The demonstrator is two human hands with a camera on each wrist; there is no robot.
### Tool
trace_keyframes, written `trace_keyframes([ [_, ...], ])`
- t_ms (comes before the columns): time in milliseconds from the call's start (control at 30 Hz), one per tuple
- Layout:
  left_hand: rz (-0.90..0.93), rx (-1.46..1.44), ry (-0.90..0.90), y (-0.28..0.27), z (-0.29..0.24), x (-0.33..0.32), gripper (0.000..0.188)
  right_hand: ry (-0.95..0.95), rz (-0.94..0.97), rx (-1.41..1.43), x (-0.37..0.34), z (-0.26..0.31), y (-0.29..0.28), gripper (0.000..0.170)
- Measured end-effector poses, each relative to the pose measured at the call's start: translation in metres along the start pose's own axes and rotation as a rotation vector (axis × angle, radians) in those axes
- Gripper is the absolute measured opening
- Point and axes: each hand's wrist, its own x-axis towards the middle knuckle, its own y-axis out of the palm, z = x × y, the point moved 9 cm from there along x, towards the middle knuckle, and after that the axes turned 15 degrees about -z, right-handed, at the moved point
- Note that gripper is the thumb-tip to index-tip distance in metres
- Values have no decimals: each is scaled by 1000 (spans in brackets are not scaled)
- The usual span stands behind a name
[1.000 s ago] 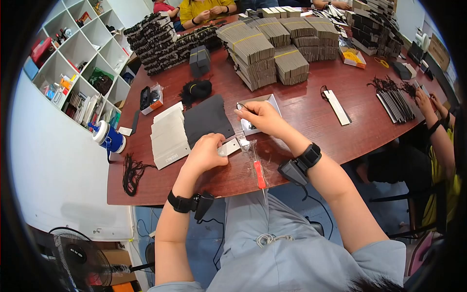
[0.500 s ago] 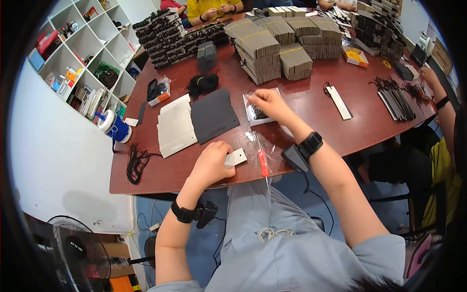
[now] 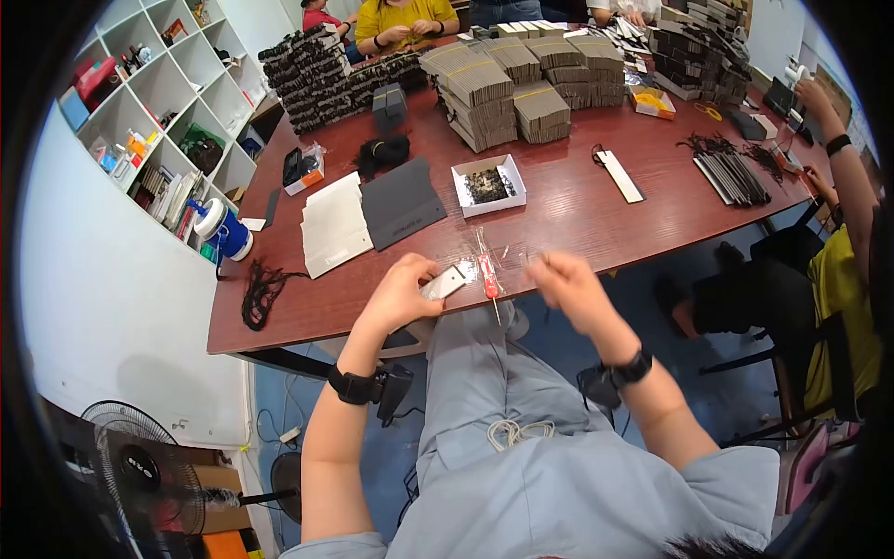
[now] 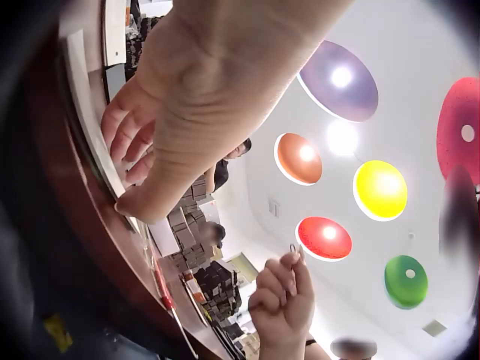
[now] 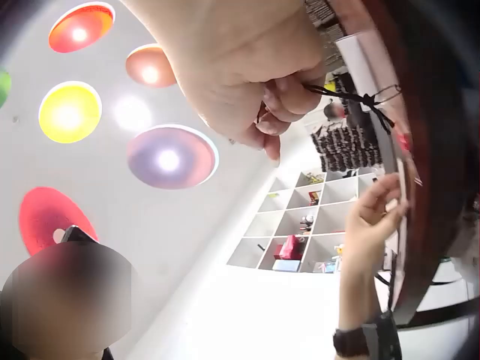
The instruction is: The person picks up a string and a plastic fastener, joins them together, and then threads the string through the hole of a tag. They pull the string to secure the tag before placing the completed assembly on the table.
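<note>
My left hand (image 3: 396,296) holds a stack of pale tags (image 3: 445,283) near the table's front edge, thumb on the near side; a small dark hole shows at the tags' end. Out to the right, my right hand (image 3: 568,291) is raised by the table edge with its fingers curled. In the right wrist view its fingers pinch a thin black cord (image 5: 345,94), which has a knot and a loop at its free end. Between the hands lies a red-handled tool (image 3: 488,275) with a thin metal shaft, on clear plastic.
A white box (image 3: 494,209) of small dark pieces stands ahead. Pale sheets (image 3: 333,233) and a dark sheet (image 3: 405,207) lie left of it, with black cords (image 3: 264,296) nearer. Banded grey stacks (image 3: 470,84) fill the back. Another person's arm (image 3: 855,177) reaches in at right.
My right hand has come away from over the white box, back toward me and to the right. My left hand keeps its hold on the tags, now at a different tilt.
</note>
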Motion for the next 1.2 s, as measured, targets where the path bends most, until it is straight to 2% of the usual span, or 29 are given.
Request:
trace_keyframes([
  [33,48,-11,12,4,-3,-3,36,31,10,11,-17,-11,0,24],
  [100,55,-16,-16,7,-4,-8,35,213,-8,65,-47,-58,-10,23],
  [200,-45,-12,94,6,-6,-12,33,291,-105,100,-77,-85,-24,23],
  [300,-138,-11,184,7,-10,-18,31,305,-165,134,-89,-84,-38,24],
  [500,-161,-108,192,8,-15,-29,35,248,-197,141,-93,-79,-48,24],
  [700,-244,113,175,5,-23,-41,45,272,-180,126,-102,-84,-43,24],
  [900,-312,195,134,6,-26,-56,40,275,-178,97,-101,-84,-37,24],
  [1000,-416,184,154,1,-38,-68,40,264,-128,93,-98,-86,-28,23],
  [1100,-417,-86,104,4,-58,-91,41,227,-59,22,-96,-85,-12,19],
  [1167,-378,-169,148,18,-75,-105,40,101,-21,69,-96,-66,2,23],
  [1200,-363,-188,157,27,-76,-111,41,76,-9,156,-94,-75,4,27],
])
